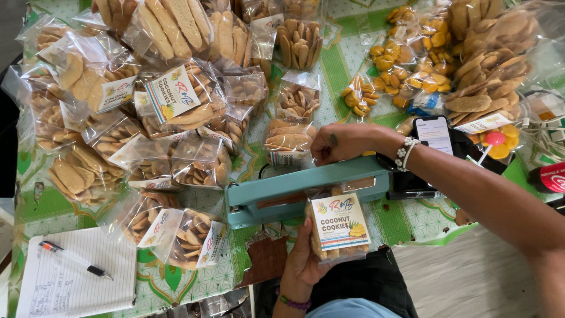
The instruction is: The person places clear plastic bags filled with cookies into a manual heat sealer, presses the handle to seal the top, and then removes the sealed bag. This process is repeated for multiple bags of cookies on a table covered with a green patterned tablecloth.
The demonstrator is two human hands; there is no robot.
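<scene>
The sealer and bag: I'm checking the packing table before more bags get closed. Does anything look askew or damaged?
Nothing looks damaged. The right hand presses the teal sealer arm down on the cookie bag, which the left hand holds straight. Sealed bags lie heaped unevenly, but none looks torn or spilled.

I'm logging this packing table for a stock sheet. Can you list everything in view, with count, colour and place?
heat sealer: one, teal, centre of table, arm pressed down
bag of biscuits: one, clear with white label, top edge under the sealer arm
sealed biscuit bags: many, clear with tan biscuits, piled across the left and top
bags of yellow snacks: several, orange-yellow, upper right
phone: one, black, screen lit, right of centre
notepad: one, white lined, bottom left
pen: one, white with black and orange ends, on the notepad
tablecloth: one, green and white patterned
right hand: beaded bracelet at wrist, pressing on the sealer arm
left hand: holding the bag from below
</scene>
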